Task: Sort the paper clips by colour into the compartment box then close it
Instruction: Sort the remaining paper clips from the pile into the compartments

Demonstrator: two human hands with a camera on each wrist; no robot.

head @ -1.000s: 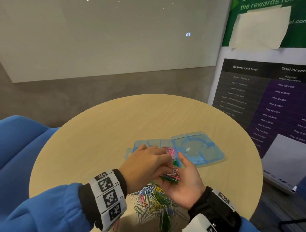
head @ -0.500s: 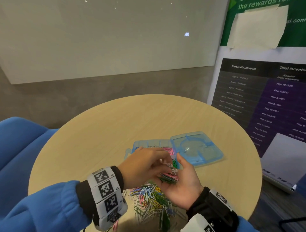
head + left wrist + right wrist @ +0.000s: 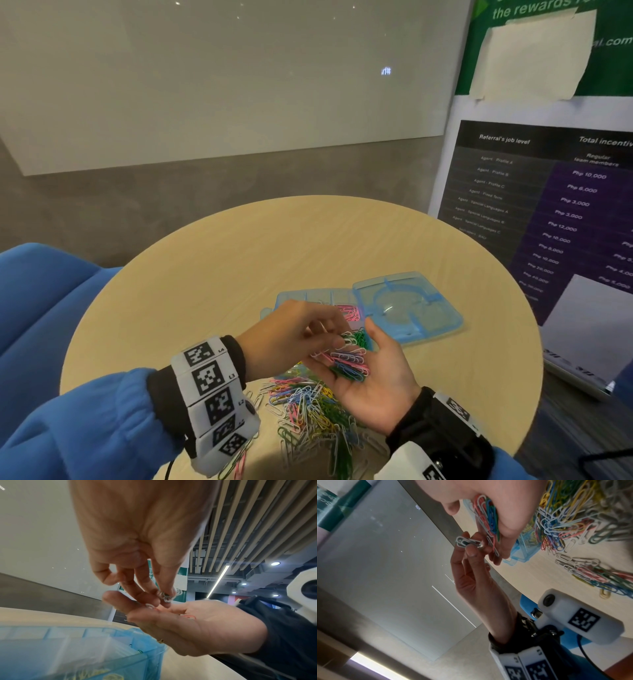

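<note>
My right hand [image 3: 376, 377] lies palm up over the table and carries a mixed bunch of paper clips [image 3: 347, 365] on its loosely cupped fingers. My left hand [image 3: 330, 334] reaches into that bunch and pinches a few white clips [image 3: 467, 542] between thumb and fingertips [image 3: 169, 595]. The blue see-through compartment box [image 3: 310, 297] lies open just behind the hands, its lid [image 3: 407, 308] folded flat to the right. Pink clips [image 3: 349, 312] and green clips [image 3: 361, 337] lie in two of its compartments. A big loose pile of coloured clips [image 3: 315, 414] sits on the table under my wrists.
The round wooden table [image 3: 239, 267] stands against a grey wall. A blue chair [image 3: 37, 301] is at the left and a printed poster board [image 3: 548, 205] leans at the right. A smaller scatter of clips [image 3: 590, 573] lies apart from the big pile.
My left fingers have drawn a few white clips up and out of the bunch in the right palm. Both hands stay in nearly the same place over the pile.
</note>
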